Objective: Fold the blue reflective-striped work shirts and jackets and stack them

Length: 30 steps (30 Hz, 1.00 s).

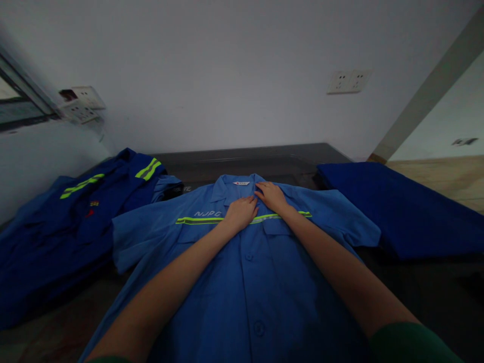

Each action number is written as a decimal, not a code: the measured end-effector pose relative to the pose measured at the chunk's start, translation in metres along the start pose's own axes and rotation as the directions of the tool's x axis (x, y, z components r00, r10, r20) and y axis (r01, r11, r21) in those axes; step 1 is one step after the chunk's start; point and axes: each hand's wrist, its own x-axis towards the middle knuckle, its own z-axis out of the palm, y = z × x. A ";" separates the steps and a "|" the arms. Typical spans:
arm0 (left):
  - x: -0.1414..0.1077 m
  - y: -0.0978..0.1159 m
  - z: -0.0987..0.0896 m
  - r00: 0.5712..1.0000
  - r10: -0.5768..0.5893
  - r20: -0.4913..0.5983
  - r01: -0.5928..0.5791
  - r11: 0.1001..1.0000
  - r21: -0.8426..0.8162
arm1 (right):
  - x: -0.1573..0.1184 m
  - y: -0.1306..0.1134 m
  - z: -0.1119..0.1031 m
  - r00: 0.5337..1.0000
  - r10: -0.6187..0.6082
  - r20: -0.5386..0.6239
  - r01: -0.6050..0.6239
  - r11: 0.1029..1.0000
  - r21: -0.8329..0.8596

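A light blue short-sleeved work shirt (223, 282) lies spread front up, its collar away from me. It has a yellow-green reflective stripe, white lettering on the chest and a buttoned-style front. My left hand (241, 212) is on the front edge just below the collar, fingers bent onto the cloth. Touching the opposite lapel, my right hand (271, 195) has its fingertips close to those of the left. Both seem to grip the fabric there; the fingertips are partly hidden, and whether a button is between them I cannot make out.
Dark blue garments with reflective strips (106, 201) are heaped at the left. A flat dark blue folded cloth or pad (397, 206) lies at the right. The dark table (242, 156) meets a pale wall with sockets (348, 81).
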 end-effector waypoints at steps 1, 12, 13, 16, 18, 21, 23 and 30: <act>0.000 0.001 -0.001 1.000 -0.003 0.001 0.003 1.000 0.012 | 0.000 0.000 0.000 1.000 -0.001 0.000 0.001 1.000 -0.005; -0.003 0.000 0.005 1.000 0.001 -0.029 -0.002 0.999 -0.041 | -0.001 -0.002 -0.011 1.000 0.027 -0.016 -0.027 1.000 0.013; -0.002 -0.003 0.004 0.999 0.001 -0.038 -0.004 0.998 -0.069 | -0.002 -0.003 -0.011 0.999 0.034 0.004 -0.034 0.999 0.005; 0.004 -0.025 -0.001 0.990 -0.058 -0.125 0.033 0.980 -0.198 | -0.004 -0.005 -0.013 0.998 0.056 0.003 -0.056 0.998 0.007; 0.012 -0.053 -0.002 0.959 -0.179 -0.222 0.113 0.953 -0.280 | -0.002 -0.006 -0.015 0.997 0.071 -0.039 -0.070 0.997 0.027; 0.031 -0.103 -0.002 0.871 -0.387 -0.302 0.275 0.894 -0.354 | 0.009 -0.009 -0.019 0.991 0.086 -0.098 -0.081 0.995 0.059; 0.045 -0.131 0.000 0.832 -0.502 -0.238 0.386 0.830 -0.402 | 0.024 -0.011 -0.021 0.985 0.129 -0.112 -0.119 0.989 0.090; 0.079 -0.160 0.011 0.837 -0.546 0.026 0.494 0.735 -0.465 | 0.082 -0.009 -0.007 0.929 0.366 0.048 -0.369 0.914 0.171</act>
